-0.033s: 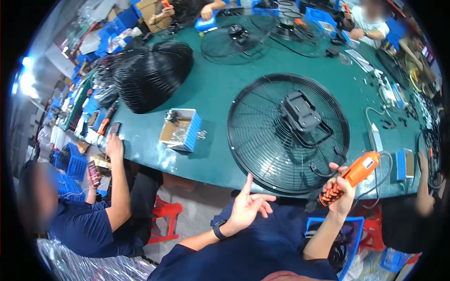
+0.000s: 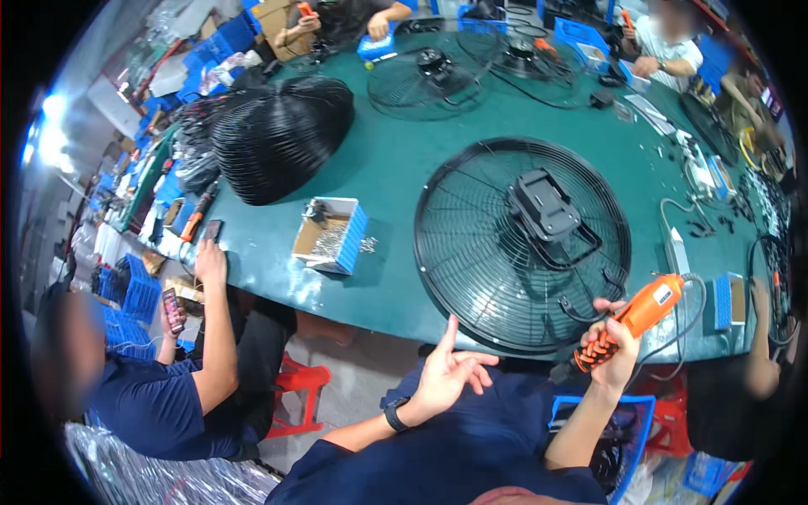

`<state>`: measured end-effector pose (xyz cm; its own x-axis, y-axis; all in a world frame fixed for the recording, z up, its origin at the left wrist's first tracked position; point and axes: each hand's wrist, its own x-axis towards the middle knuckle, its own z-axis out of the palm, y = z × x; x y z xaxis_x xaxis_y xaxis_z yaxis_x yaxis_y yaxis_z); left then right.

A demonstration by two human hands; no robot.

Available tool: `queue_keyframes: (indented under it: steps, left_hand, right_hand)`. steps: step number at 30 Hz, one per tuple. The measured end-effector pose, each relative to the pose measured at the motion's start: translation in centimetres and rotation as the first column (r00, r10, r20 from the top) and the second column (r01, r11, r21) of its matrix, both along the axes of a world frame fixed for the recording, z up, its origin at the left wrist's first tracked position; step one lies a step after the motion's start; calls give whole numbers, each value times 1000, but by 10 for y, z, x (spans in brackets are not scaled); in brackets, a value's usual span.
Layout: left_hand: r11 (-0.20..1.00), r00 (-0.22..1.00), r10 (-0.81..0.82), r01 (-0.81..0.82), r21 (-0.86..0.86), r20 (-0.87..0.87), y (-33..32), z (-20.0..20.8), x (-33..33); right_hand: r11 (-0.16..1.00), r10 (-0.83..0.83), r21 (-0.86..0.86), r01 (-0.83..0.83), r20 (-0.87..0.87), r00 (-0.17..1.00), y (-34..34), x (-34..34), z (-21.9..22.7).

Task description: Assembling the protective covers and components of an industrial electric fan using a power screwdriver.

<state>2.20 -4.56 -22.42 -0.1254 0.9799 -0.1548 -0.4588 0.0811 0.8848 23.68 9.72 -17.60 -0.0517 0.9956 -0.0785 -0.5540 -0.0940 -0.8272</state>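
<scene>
My right hand [image 2: 617, 358] is wrapped round an orange electric screwdriver [image 2: 651, 307], its dark tip slanting down to the left, near the table's front edge. My left hand [image 2: 454, 374] is empty, with the index finger stretched towards the near rim of a large round black fan [image 2: 471, 278]. I cannot tell whether that fingertip touches the rim. The fan lies on the green table with a black motor housing [image 2: 547, 206] and a bracket on top. Left of it stands a blue-and-white box [image 2: 351, 242] of small metal screws, some spilled beside it.
A stack of black wire guards [image 2: 282, 139] stands at the back left. More fans [image 2: 433, 71] lie at the far side, where other people work. At left, a seated person [image 2: 160, 404] holds a phone. A small blue box [image 2: 725, 301] and cables lie at right.
</scene>
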Motion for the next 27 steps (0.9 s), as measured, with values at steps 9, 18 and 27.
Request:
queue_keyframes:
  steps: [9,18,27]
  left_hand:
    - [973,972,225,-227,-27,-74,32,1,-67]
    - [930,923,364,-367,2,125,16,10,-73]
    - [994,984,45,-28,-103,171,16,9,-31]
  right_hand:
    - [977,209,31,-209,11,978,-25,-39,2]
    - [936,348,-21,-351,202,916,-24,-32,9]
    - [864,115,504,-28,-142,983,-40,-23,25]
